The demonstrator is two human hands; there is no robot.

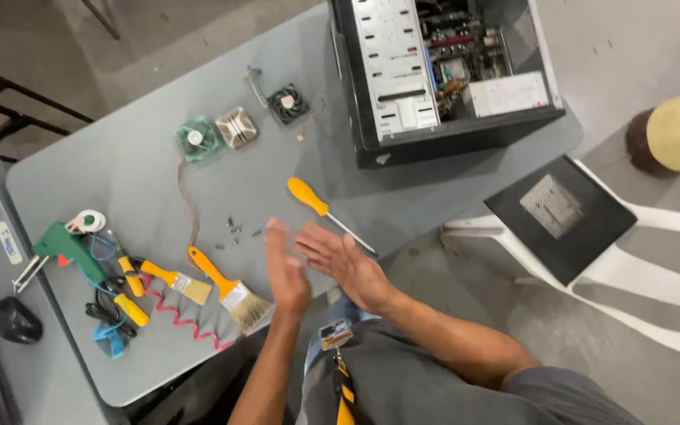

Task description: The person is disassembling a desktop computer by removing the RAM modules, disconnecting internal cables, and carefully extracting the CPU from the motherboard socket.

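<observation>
While both hands [316,264] hover empty, screwdriver [326,212] lies just beyond.

Grey tabletop [143,169] stood on a bare concrete floor [639,47], white plastic chair [655,291] beside it, black metal frame [17,118] at left, even light

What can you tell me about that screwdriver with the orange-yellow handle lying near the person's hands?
The screwdriver has a rounded orange-yellow handle, seemingly plastic, and a thin silvery metal shaft. It lies flat on the grey table, slanted: handle toward the open computer case, tip toward the table's near edge. Nothing holds it. The right hand, fingers spread, is just beside the tip; whether they touch cannot be told.
</observation>
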